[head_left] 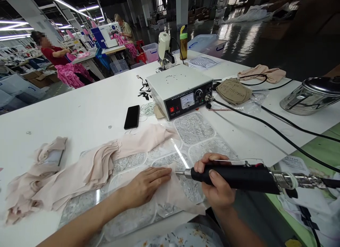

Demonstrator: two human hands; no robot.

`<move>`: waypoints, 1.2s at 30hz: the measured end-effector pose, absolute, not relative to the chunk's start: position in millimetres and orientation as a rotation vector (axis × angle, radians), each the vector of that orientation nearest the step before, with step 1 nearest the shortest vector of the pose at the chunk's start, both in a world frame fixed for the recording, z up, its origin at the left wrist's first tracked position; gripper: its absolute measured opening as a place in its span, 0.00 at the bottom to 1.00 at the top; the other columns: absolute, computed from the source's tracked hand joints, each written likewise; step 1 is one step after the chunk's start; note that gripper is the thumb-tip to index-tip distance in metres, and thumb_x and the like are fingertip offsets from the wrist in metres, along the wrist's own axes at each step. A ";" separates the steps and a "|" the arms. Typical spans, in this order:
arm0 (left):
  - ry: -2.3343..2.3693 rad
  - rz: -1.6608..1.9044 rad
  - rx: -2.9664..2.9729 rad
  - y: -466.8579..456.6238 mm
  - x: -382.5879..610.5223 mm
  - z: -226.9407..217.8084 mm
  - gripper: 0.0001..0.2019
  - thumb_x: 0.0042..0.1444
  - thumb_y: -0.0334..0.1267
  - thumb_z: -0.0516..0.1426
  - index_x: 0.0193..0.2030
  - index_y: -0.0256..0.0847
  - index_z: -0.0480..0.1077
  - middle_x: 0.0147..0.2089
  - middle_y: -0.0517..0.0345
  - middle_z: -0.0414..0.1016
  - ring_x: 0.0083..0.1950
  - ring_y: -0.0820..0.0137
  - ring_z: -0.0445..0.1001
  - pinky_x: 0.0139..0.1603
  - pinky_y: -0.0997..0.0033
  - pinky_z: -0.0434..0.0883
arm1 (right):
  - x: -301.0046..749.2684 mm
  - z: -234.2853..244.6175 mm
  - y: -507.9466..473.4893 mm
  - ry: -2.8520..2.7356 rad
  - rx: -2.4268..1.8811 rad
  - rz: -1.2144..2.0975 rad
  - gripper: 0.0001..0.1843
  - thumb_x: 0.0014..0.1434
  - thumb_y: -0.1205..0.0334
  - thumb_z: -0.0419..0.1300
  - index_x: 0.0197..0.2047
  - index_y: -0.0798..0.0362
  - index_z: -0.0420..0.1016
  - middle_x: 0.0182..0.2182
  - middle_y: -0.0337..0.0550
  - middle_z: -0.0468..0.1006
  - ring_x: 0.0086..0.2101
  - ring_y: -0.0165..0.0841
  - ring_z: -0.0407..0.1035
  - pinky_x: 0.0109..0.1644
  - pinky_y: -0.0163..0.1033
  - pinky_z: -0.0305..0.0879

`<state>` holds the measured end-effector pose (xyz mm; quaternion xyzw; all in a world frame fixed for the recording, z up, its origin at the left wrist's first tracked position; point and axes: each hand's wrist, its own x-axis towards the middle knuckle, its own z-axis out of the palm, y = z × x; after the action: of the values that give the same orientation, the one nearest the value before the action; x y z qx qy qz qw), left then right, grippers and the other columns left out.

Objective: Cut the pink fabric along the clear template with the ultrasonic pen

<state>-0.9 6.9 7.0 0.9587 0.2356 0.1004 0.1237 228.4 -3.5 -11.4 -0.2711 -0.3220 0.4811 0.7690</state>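
Observation:
My left hand (146,185) lies flat with fingers stretched out on a pale pink fabric piece (175,195) that rests on a clear patterned sheet (196,130). My right hand (216,185) is wrapped round a black handheld tool (239,177), whose metal tip (180,173) points left and touches the fabric just beyond my left fingertips. A black cable (265,123) runs from the tool's rear to a white control box (180,89) with a meter and knobs.
A stack of pink fabric pieces (79,172) lies to the left. A black phone (132,116) and white rings (147,108) sit near the box. A steel pot (310,94) stands at the right. Other people sit at sewing machines at the back left.

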 end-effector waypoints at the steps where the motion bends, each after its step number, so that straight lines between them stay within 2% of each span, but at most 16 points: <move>1: 0.685 0.300 2.806 9.7 0.0 6.4 0.17 0.65 0.23 0.44 0.58 0.35 0.62 0.63 0.42 0.67 0.63 0.62 0.67 0.59 0.60 0.72 | 227.1 -11.5 -3.0 -0.707 -0.589 1.051 0.07 0.54 0.62 0.60 0.38 0.48 0.71 0.32 0.38 0.68 0.25 0.27 0.68 0.32 0.39 0.69; 6: 0.655 0.266 2.860 22.6 4.2 2.8 0.12 0.62 0.21 0.44 0.44 0.37 0.63 0.64 0.47 0.66 0.56 0.63 0.72 0.49 0.64 0.72 | 224.4 -11.2 -2.3 -0.724 -0.570 1.070 0.06 0.55 0.62 0.60 0.38 0.48 0.71 0.32 0.37 0.68 0.25 0.26 0.67 0.32 0.38 0.69; 11: 0.583 0.215 2.907 29.8 6.6 1.8 0.12 0.63 0.21 0.43 0.43 0.37 0.63 0.64 0.47 0.67 0.52 0.64 0.71 0.46 0.65 0.68 | 223.7 -10.8 -0.3 -0.736 -0.547 1.091 0.07 0.55 0.61 0.60 0.39 0.49 0.71 0.32 0.37 0.69 0.26 0.26 0.68 0.33 0.37 0.69; 17: 0.583 0.229 2.925 29.3 7.6 1.7 0.12 0.67 0.23 0.43 0.39 0.37 0.64 0.65 0.51 0.66 0.53 0.64 0.68 0.46 0.65 0.66 | 223.5 -9.2 1.0 -0.706 -0.555 1.099 0.07 0.55 0.61 0.61 0.39 0.49 0.71 0.32 0.37 0.69 0.26 0.25 0.69 0.32 0.37 0.69; 23: 0.618 0.241 2.975 26.1 7.0 -0.4 0.13 0.70 0.28 0.42 0.41 0.36 0.66 0.64 0.52 0.66 0.54 0.64 0.68 0.48 0.65 0.66 | 225.6 -7.5 1.8 -0.736 -0.595 1.054 0.07 0.55 0.60 0.61 0.38 0.49 0.71 0.32 0.37 0.69 0.25 0.26 0.68 0.30 0.37 0.69; 29: 0.653 0.188 3.047 23.1 7.4 -1.3 0.15 0.68 0.24 0.41 0.42 0.35 0.67 0.66 0.49 0.65 0.54 0.63 0.68 0.47 0.63 0.67 | 227.2 -8.5 1.4 -0.726 -0.638 1.022 0.07 0.55 0.59 0.60 0.38 0.49 0.70 0.32 0.37 0.68 0.24 0.26 0.68 0.29 0.38 0.70; 36: 0.672 0.195 3.073 19.8 7.4 -3.9 0.14 0.69 0.26 0.41 0.42 0.36 0.66 0.66 0.46 0.63 0.54 0.62 0.68 0.46 0.62 0.68 | 228.5 -9.8 1.8 -0.752 -0.642 1.006 0.07 0.56 0.59 0.59 0.39 0.49 0.69 0.32 0.37 0.67 0.24 0.26 0.67 0.30 0.39 0.70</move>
<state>7.4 19.8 -3.9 0.9750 0.2133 0.0619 -0.0049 228.5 1.8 -9.8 -0.2953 -0.3454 0.4621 0.7615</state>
